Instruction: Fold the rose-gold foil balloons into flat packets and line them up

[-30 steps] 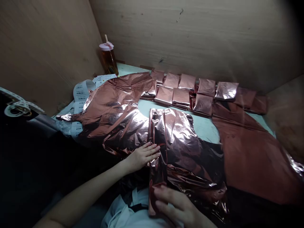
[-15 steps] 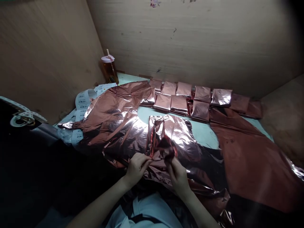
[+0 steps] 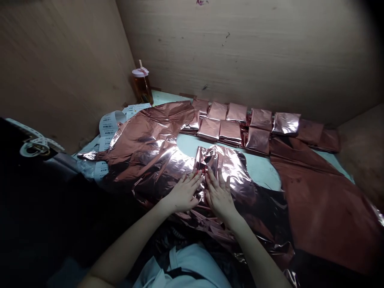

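Shiny rose-gold foil balloons, flat and uninflated, cover much of the table. In the middle lies a partly folded piece of foil balloon (image 3: pixel 207 157), with creased flaps along its length. Both my left hand (image 3: pixel 185 193) and my right hand (image 3: pixel 219 196) rest flat on this folded foil, side by side, fingers stretched out and pointing away from me. Neither hand grips anything. A large curved foil balloon (image 3: pixel 144 148) spreads out to the left, and another unfolded foil balloon (image 3: pixel 324 200) lies at the right. What is under my palms is hidden.
Several folded foil packets (image 3: pixel 230 131) stand in two rows along the back wall. A lidded cup with a straw (image 3: pixel 142 85) is in the back left corner, near barcode label strips (image 3: pixel 108 124) and a clear plastic bag (image 3: pixel 87 166). Wooden panels (image 3: pixel 240 52) enclose the table (image 3: pixel 261 170).
My hands have let go of the lifted foil flap, moved forward and flattened onto it. The flap now lies down, folded. The view has shifted slightly.
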The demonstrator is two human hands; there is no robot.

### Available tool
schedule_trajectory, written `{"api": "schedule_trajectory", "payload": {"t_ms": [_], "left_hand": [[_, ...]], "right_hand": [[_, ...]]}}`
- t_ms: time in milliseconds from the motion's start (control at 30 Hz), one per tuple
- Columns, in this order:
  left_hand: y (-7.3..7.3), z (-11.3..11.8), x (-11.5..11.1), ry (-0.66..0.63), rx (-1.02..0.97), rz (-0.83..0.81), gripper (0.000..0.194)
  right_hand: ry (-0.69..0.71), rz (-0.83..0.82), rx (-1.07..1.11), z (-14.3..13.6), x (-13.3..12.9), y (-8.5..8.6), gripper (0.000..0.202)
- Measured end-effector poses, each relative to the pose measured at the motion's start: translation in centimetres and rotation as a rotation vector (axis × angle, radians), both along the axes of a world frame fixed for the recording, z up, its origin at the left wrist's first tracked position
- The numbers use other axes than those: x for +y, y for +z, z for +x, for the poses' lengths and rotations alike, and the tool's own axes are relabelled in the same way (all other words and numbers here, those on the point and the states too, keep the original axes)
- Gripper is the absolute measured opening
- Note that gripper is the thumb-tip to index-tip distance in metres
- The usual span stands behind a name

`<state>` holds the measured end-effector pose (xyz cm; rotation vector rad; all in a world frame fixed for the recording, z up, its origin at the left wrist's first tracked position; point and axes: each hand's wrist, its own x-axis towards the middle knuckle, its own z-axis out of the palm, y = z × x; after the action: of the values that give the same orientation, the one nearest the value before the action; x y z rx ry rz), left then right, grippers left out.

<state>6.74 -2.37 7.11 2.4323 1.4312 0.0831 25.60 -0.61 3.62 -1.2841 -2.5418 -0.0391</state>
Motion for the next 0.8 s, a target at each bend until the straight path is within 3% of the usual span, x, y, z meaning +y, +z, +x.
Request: {"api": "schedule_trajectory", "payload": {"t_ms": [133,200,300,367,467,567,633,700,800], "left_hand": [[0.9,-1.4,-3.6,-0.219,-0.083,-0.053,0.114],[0.4,-1.6,-5.7,-0.291,-0.075,-0.017,0.115],[-0.9,-1.2,-6.9,-0.287,-0.088,0.17,0.072],[-1.7,-0.5,-6.3,-0.263,-0.186,0.281,0.047],[-2.1,0.5,-4.4,-0.133,-0.398,0.268,0.024],[-2.1,1.0,-2.7,0.11,-0.51,0.237,0.021],[-2.2,1.1,-2.2,0.181,-0.522,0.251,0.018],[-2.3,1.0,-2.2,0.127,-0.521,0.249,0.012],[-2.7,0.9,-3.1,0.02,-0.512,0.287,0.019]], "right_hand": [[0.294,-0.128,-0.044,3.6,-2.9,1.4,0.105],[0.403,-0.219,-0.046,5.2,-4.9,1.8,0.119],[0.405,-0.232,0.04,6.6,-6.3,1.4,0.085],[0.399,-0.173,0.193,6.7,-6.0,0.7,0.069],[0.322,-0.171,0.494,5.8,-4.6,0.3,0.047],[0.048,-0.273,0.723,4.5,-3.6,0.6,0.025],[-0.049,-0.299,0.771,3.9,-3.5,0.8,0.021],[-0.006,-0.229,0.724,3.7,-3.6,0.7,0.018],[0.191,-0.145,0.581,4.0,-4.0,0.3,0.023]]}}
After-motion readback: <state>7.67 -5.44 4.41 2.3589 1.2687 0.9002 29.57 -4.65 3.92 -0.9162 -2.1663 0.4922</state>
